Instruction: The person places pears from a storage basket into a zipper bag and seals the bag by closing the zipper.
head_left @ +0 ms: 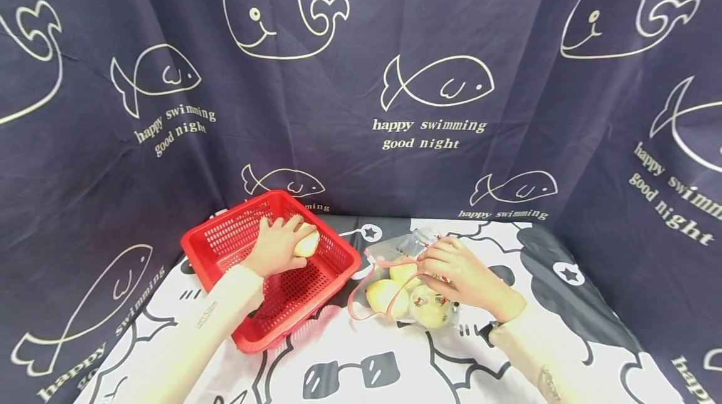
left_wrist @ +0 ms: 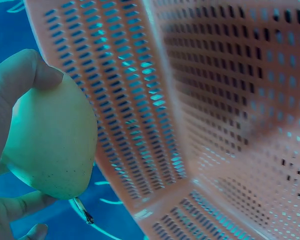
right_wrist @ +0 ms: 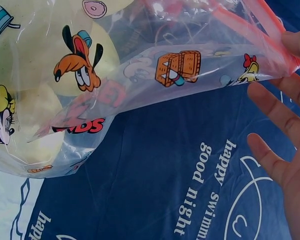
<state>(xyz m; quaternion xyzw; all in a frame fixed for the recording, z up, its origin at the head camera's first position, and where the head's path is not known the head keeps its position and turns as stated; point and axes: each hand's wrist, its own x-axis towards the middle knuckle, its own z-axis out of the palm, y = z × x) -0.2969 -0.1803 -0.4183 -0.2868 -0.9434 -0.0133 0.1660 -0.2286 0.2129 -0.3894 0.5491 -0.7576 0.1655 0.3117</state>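
Note:
My left hand (head_left: pixel 277 246) grips a pale yellow pear (head_left: pixel 307 242) over the red plastic basket (head_left: pixel 262 342). In the left wrist view the pear (left_wrist: pixel 55 140) shows its dark stem, with thumb and fingers around it and the perforated basket wall behind. To the right, my right hand (head_left: pixel 464 271) pinches the pink-trimmed opening of a clear plastic bag (head_left: pixel 395 247). Cartoon figures are printed on this bag, and yellow pears (head_left: pixel 388 297) lie inside. In the right wrist view the thumb and a finger hold the pink edge (right_wrist: pixel 285 62), while other fingers stay spread.
A white cloth (head_left: pixel 350 341) with black and grey cartoon drawings covers the table. Behind and beside it hangs a dark blue curtain (head_left: pixel 350 97) with white whales and fish. The basket stands on the left near the curtain, the bag just right of it.

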